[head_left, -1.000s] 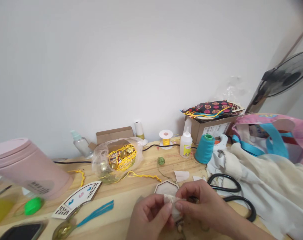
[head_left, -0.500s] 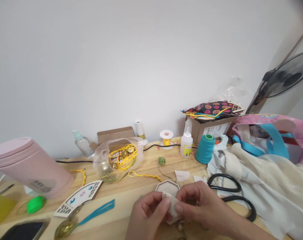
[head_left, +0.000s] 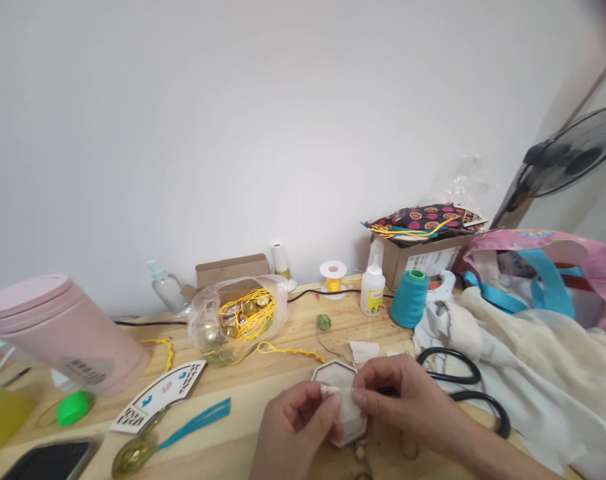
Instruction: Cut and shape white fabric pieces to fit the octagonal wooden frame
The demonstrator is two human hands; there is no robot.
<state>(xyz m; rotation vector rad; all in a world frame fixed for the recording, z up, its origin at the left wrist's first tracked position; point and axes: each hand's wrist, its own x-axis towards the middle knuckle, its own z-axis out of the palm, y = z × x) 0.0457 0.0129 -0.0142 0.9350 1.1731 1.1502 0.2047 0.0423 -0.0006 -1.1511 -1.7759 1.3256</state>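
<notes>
A small piece of whitish fabric [head_left: 343, 404] is stretched between my two hands, low in the middle of the view. My left hand [head_left: 303, 423] pinches its left side between thumb and fingers. At its right side, my right hand [head_left: 397, 400] pinches the edge with thumb and forefinger. Just beneath lies an octagonal frame [head_left: 327, 373] with a pale inside, partly hidden by the fabric and my fingers. A wooden bead [head_left: 359, 453] on a cord sits at the frame's lower end. Black-handled scissors [head_left: 503, 413] lie right of my right hand, their blades hidden.
Behind my hands stand a glue bottle [head_left: 373, 293], a teal thread cone [head_left: 410, 300] and a yellow thread spool [head_left: 333, 280]. Crumpled cloth [head_left: 547, 373] covers the right side. Leftward are a plastic bag of bells [head_left: 240, 320], a fan-shaped piece [head_left: 157, 397], a pink tumbler [head_left: 77, 340] and a phone [head_left: 53, 461].
The fabric is now spread flatter between my fingers, where it was more bunched. My hands have hardly moved, both still pinching it.
</notes>
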